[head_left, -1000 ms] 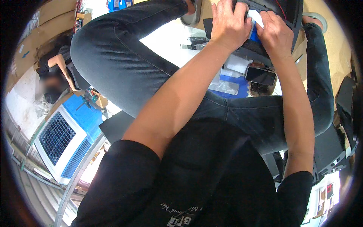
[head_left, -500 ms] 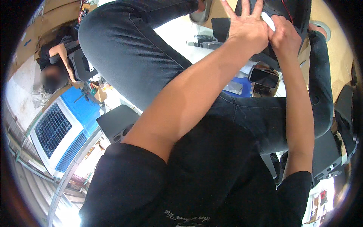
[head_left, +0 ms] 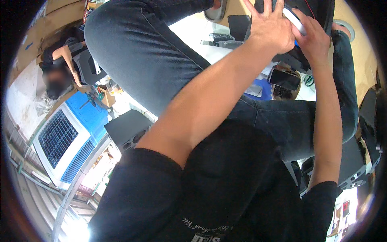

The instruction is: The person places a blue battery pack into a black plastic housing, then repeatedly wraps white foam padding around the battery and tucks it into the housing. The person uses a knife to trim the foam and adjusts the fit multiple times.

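Pressing left hand [head_left: 271, 28], fingers spread, on black case [head_left: 318, 10] | right hand [head_left: 314, 40] fingers clamp white strip [head_left: 293, 21] | case cropped

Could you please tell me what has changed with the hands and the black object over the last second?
The left hand has opened: its fingers, curled before, now spread flat on the black object. The right hand has slid slightly right along the white strip. Both hands stay on the object; the dark phone below has not moved.

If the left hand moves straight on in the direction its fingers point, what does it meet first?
Probably only the black object it already rests on: the left hand lies spread on it, fingers toward the picture's top edge; beyond is out of view.
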The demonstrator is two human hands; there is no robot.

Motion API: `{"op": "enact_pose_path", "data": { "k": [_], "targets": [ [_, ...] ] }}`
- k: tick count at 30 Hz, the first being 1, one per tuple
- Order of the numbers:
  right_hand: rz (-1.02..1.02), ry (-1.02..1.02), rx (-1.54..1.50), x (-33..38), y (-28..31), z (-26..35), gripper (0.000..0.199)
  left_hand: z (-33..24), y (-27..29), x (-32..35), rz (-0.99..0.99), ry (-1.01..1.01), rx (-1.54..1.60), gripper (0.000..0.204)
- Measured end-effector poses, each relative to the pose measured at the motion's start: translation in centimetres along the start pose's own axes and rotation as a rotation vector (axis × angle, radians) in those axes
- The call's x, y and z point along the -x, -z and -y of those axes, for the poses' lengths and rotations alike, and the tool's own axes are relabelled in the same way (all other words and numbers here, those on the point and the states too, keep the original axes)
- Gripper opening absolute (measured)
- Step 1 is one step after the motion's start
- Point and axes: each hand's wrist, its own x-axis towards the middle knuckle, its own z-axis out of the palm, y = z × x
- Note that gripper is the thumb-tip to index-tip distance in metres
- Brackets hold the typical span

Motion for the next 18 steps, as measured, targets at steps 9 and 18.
{"op": "enact_pose_path", "data": {
  "k": [9,18],
  "targets": [
    [0.098,0.163,0.133,-0.6,-1.1,-1.1,0.048,0.7,1.2,0.3,0.134,0.011,0.089,0.046],
    [0.116,0.136,0.105,-1.2,-0.6,0.8,0.046,1.4,-2.5,1.3,-0.323,0.013,0.201,0.034]
  ]
}}
